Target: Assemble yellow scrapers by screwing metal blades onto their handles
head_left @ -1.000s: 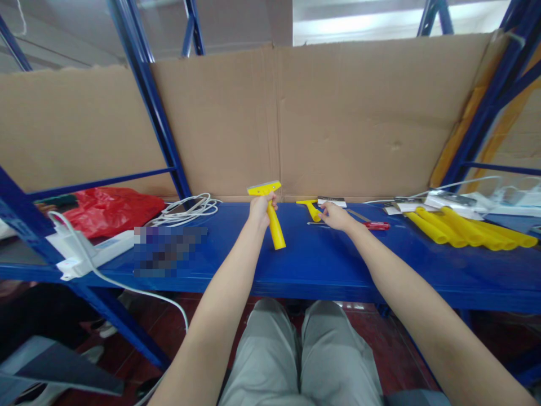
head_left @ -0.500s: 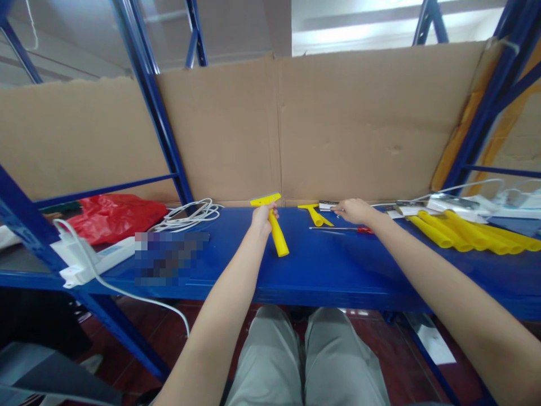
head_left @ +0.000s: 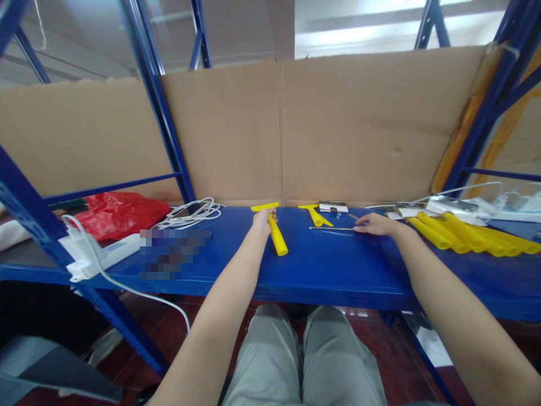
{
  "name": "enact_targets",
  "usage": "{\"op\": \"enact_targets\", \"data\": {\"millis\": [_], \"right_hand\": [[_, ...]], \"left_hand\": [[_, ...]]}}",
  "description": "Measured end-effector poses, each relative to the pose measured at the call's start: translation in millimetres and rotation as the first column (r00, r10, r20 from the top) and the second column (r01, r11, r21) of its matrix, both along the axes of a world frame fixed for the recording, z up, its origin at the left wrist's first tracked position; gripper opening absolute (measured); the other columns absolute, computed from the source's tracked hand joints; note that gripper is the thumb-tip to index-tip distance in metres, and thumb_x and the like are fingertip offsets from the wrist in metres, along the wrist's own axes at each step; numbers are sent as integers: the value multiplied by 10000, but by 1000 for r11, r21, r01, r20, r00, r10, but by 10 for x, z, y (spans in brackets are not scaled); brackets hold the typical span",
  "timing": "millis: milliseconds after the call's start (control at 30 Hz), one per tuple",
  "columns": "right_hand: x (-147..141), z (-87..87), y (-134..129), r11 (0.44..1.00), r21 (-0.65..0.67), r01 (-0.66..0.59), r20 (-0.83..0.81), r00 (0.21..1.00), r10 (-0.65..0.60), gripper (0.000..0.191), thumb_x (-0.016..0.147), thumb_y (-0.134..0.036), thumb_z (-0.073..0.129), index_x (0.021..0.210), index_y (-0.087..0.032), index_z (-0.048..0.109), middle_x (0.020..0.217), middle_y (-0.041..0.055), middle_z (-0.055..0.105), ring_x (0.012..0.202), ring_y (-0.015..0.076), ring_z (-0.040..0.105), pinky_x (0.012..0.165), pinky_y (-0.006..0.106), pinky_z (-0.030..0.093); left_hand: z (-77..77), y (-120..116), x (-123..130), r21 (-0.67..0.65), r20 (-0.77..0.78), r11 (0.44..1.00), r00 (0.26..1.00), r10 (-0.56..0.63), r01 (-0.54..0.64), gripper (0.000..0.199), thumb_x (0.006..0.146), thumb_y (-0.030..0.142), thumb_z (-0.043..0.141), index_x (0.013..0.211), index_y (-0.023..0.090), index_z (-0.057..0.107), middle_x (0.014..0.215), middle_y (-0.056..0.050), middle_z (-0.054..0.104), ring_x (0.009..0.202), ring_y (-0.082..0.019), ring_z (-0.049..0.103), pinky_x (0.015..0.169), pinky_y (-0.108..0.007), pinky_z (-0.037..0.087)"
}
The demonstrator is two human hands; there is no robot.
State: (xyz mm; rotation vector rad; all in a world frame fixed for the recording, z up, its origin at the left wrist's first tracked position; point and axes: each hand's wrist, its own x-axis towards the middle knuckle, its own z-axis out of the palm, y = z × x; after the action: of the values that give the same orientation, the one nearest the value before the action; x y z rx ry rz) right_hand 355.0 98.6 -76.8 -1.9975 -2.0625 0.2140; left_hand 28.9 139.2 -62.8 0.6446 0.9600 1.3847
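Observation:
My left hand is closed around a yellow scraper, its wide head pointing away from me and its handle slanting toward me. My right hand has its fingers closed on the handle end of a screwdriver that lies on the blue shelf; the fingers cover most of the handle. Just beyond the screwdriver's shaft rests another yellow scraper part. Beside it are a small white and black packet and a few tiny screws.
Several yellow handles lie at the right near white boxes. On the left are a red plastic bag, a coiled white cable and a power strip. Cardboard backs the blue shelf.
My right hand has moved from the packet and screws toward me and right, onto the screwdriver's handle. My left hand still holds the scraper, its head tipped slightly differently.

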Motion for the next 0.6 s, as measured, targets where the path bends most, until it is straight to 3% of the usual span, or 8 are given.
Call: {"op": "enact_targets", "data": {"millis": [167,400,600], "right_hand": [[27,-67,12,997,-62,-41,-31,999,40,219,697,-275,652,878,-195,744,956,75,730,867,237,669,777,305,508],[-13,-39,-59,999,-36,-24,-20,1000,23,195,658,-288,673,818,-183,711,885,94,715,775,228,652,690,298,496],[17,-35,-60,994,-108,-30,-4,1000,29,282,638,-440,681,772,-192,699,837,73,710,777,236,643,673,300,486]], "left_hand": [[-31,-20,22,-45,-44,993,993,-112,110,237,794,-36,391,681,140,503,462,38,442,327,-40,352,333,-136,311],[-98,7,39,-129,-108,966,965,-239,225,235,798,-20,404,713,129,566,461,15,451,327,-66,361,319,-164,316],[-100,5,20,-194,-226,915,891,-394,355,225,830,-14,394,813,100,587,487,14,468,362,-75,397,344,-168,327]]}}
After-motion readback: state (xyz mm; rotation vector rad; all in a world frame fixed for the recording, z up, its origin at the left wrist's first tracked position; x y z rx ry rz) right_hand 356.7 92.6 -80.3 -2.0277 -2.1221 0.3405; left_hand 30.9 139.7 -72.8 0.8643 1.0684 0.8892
